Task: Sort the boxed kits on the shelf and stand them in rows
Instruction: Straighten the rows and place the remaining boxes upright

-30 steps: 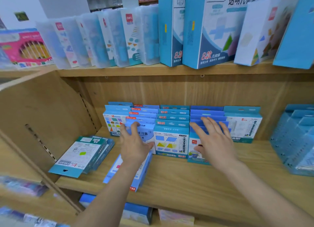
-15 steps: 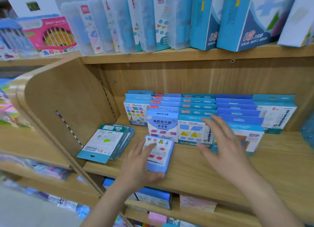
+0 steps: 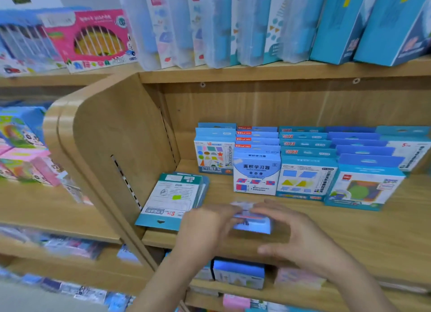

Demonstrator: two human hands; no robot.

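A small light-blue boxed kit [image 3: 253, 223] is held just above the front of the wooden shelf [image 3: 349, 232]. My left hand [image 3: 205, 230] grips its left side and my right hand [image 3: 296, 237] holds its right side with fingers over the top; the box is blurred and mostly hidden. Behind it, several rows of blue boxed kits [image 3: 303, 162] stand upright against the back. A teal and white kit [image 3: 172, 199] lies flat on others at the left of the shelf.
A curved wooden side panel [image 3: 105, 148] bounds the shelf on the left. The shelf above carries tall clear and blue boxes [image 3: 268, 24] and a pink box [image 3: 93, 38]. More boxes [image 3: 238, 274] sit on the shelf below.
The left hand drew the small box back from the rows toward the front edge. The right hand came off the standing kits and joined it on the box. The camera tilted down and right.
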